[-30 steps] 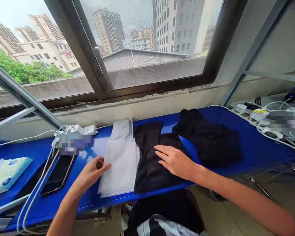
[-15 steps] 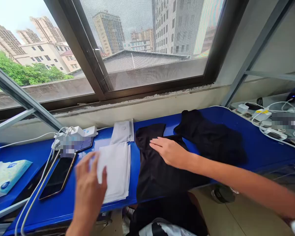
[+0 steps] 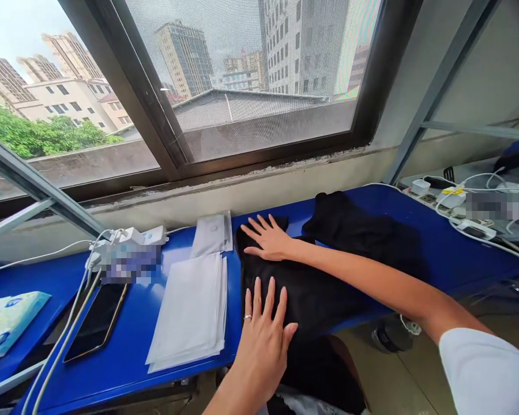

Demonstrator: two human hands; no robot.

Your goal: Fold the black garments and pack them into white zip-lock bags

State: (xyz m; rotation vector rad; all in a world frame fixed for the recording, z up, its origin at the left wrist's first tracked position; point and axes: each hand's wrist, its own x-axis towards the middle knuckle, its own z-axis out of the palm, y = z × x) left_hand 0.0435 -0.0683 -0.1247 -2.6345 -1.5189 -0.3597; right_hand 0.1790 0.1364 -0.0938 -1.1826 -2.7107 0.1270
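Observation:
A black garment (image 3: 320, 300) lies spread at the front of the blue table (image 3: 458, 253). Flat on its upper left part rests my right hand (image 3: 270, 237), fingers spread. My left hand (image 3: 266, 334), with a ring on one finger, is over the garment's lower left part, fingers apart and holding nothing. A second black garment (image 3: 363, 230) lies behind and to the right. Left of my hands is a stack of white translucent bags (image 3: 188, 311), with a small packed clear bag (image 3: 211, 233) behind it.
A phone (image 3: 97, 320), a power strip with white cables (image 3: 130, 237) and a tissue pack (image 3: 12, 323) are on the left. More chargers and cables (image 3: 454, 199) sit at the right. Metal posts stand at both sides, below the window.
My left hand has moved right, from over the white bags to the black garment. My right hand has slid up and left on it, its fingers now spread wider.

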